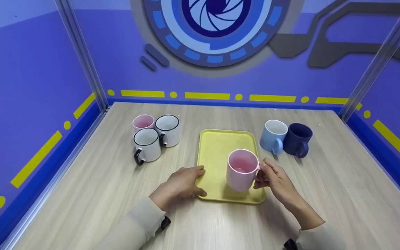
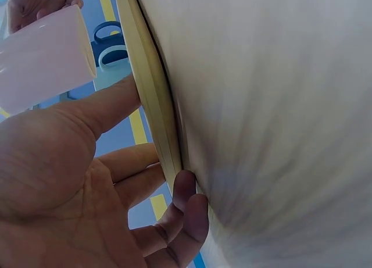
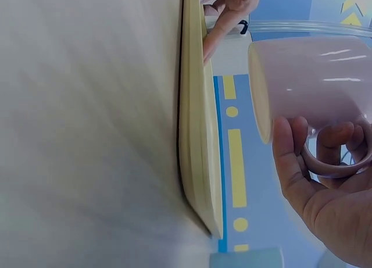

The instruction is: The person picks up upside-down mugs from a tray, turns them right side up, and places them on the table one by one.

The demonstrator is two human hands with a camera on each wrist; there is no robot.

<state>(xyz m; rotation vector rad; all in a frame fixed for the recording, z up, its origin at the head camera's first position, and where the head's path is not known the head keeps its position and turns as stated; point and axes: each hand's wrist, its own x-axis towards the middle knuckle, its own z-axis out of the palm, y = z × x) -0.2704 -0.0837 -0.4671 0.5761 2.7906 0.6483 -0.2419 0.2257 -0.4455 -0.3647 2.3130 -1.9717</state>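
A yellow rectangular tray (image 1: 217, 152) lies on the table before me. My left hand (image 1: 181, 182) holds its left edge near the front corner, with thumb and fingers at the rim (image 2: 154, 99). My right hand (image 1: 278, 180) grips a pink mug (image 1: 241, 173) by its handle, fingers curled round the loop (image 3: 337, 169). The mug is upright, mouth up, over the front right part of the tray. In the right wrist view a gap shows between the mug's base and the tray rim (image 3: 200, 134).
Left of the tray stand two white mugs with black rims and handles, one in front (image 1: 148, 147) and one behind (image 1: 168, 132), and another pink mug (image 1: 143, 121), partly hidden. On the right are a light blue mug (image 1: 273, 137) and a dark blue mug (image 1: 297, 140). Blue panels (image 1: 200, 83) enclose the table.
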